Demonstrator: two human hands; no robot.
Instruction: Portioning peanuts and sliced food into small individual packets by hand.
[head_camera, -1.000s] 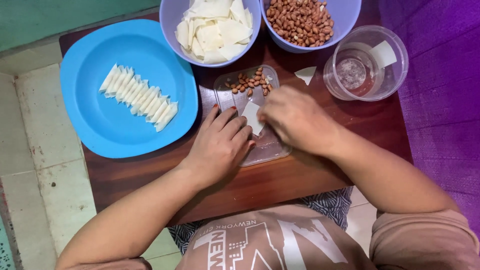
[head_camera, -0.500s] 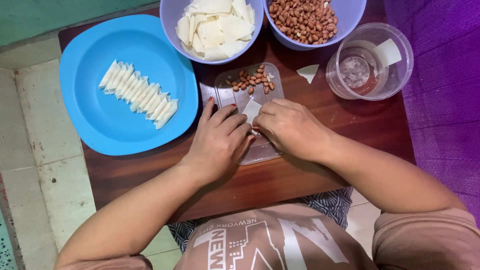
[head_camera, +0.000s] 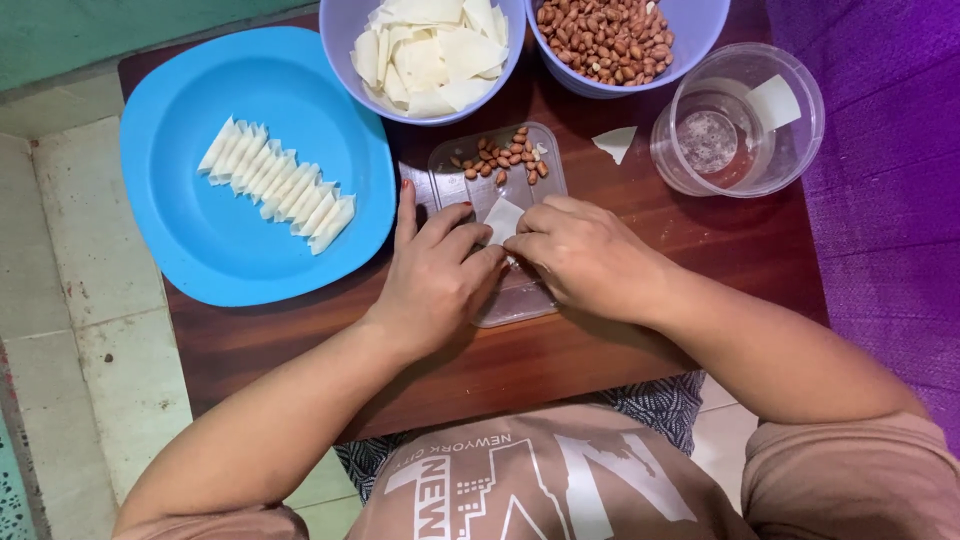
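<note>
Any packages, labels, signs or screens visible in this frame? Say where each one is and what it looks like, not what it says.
No packages, signs or screens.
Printed shirt: bottom centre, on the person; brownish fabric with pale block lettering and a skyline graphic.
Containers are unlabelled: blue plate, two lilac bowls, clear round tub, clear flat lid under both hands.

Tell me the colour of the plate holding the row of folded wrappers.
Bright blue: the plate, seen in the head view, lies left of both hands.
</note>
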